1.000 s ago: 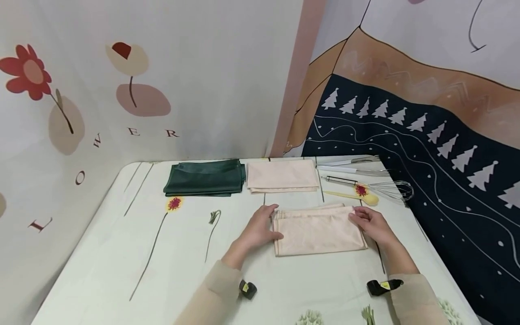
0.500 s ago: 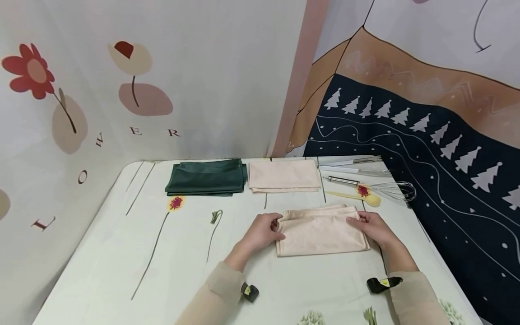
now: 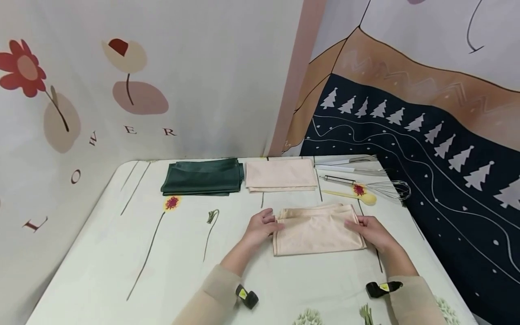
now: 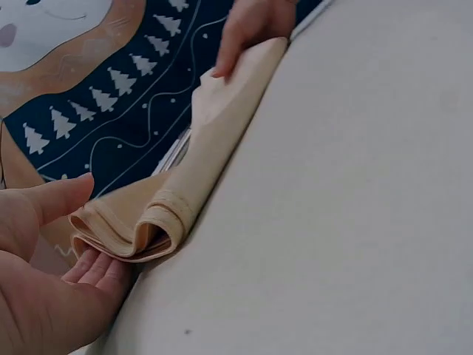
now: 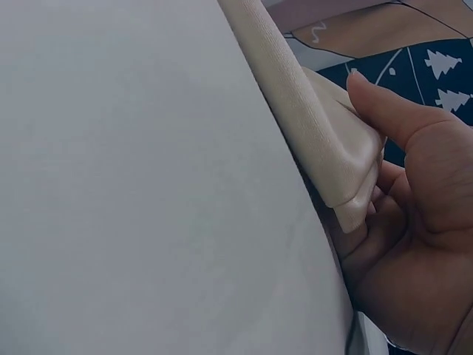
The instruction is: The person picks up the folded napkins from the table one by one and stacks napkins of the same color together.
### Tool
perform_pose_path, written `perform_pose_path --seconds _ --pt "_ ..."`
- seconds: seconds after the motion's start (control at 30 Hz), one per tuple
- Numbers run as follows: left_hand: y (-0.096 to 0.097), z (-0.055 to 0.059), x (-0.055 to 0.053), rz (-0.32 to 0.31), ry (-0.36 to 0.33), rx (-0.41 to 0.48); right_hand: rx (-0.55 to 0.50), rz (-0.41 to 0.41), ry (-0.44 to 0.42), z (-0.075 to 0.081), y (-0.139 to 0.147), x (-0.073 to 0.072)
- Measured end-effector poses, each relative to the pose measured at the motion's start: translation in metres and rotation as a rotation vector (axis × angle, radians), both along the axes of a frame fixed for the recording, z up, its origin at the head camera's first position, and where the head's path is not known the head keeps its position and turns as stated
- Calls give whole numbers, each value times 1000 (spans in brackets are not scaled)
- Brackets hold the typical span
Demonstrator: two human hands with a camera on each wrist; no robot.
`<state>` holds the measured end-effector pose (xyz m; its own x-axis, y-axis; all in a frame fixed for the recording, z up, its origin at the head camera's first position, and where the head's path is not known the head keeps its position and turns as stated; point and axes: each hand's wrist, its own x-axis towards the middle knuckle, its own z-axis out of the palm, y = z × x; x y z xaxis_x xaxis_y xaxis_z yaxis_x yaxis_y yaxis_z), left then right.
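A folded pale peach cloth [image 3: 318,232] lies on the table in front of the person, its top layer slightly wrinkled. At its left end is the left hand [image 3: 257,230], fingertips tucked under the layers. The left wrist view shows that thumb [image 4: 66,198] stretched out above the rolled folds of the cloth [image 4: 166,222], apparently apart from them. On the opposite end, the right hand [image 3: 374,231] grips the cloth, thumb on top and fingers below. In the right wrist view, curled fingers of the right hand [image 5: 436,192] partly hide beneath the cloth corner [image 5: 351,163].
Along the back of the table [image 3: 101,253] lie a folded dark green cloth [image 3: 203,177] and another folded pale pink cloth [image 3: 281,175]. Several kitchen utensils lie at the back right, including a wire whisk [image 3: 386,187] and a yellow spoon [image 3: 367,197]. Printed curtains [image 3: 219,90] hang behind.
The left hand has shifted slightly at the left end, its thumb now reaching further over the cloth. The right hand's thumb has moved a little inward, and the top layer has wrinkled.
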<state>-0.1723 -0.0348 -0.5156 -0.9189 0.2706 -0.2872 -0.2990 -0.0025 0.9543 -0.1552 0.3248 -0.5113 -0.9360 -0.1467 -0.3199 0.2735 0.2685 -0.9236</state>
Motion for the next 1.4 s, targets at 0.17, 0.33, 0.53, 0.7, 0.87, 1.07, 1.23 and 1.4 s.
perform_pose_path --seconds 0.17,0.33,0.53,0.7,0.87,1.07,1.23,1.4 --pt "-2 1 1 -2 -28 23 19 -11 0 1 0 5" --pt "-5 2 3 -76 6 -33 30 4 20 0 1 6" --pt "-7 1 8 -207 67 -147 37 4 42 -1 -1 7" --pt "-8 1 12 -230 40 -147 51 -19 45 0 -3 9" --pt "-8 -1 14 -207 38 -169 60 -8 32 0 -2 12" --pt "-10 -3 16 -187 59 -182 34 46 32 1 3 17" --pt "-11 -4 16 -182 74 -190 71 134 6 4 9 21" --pt "-11 -5 16 -176 66 -198 104 169 36 5 10 22"
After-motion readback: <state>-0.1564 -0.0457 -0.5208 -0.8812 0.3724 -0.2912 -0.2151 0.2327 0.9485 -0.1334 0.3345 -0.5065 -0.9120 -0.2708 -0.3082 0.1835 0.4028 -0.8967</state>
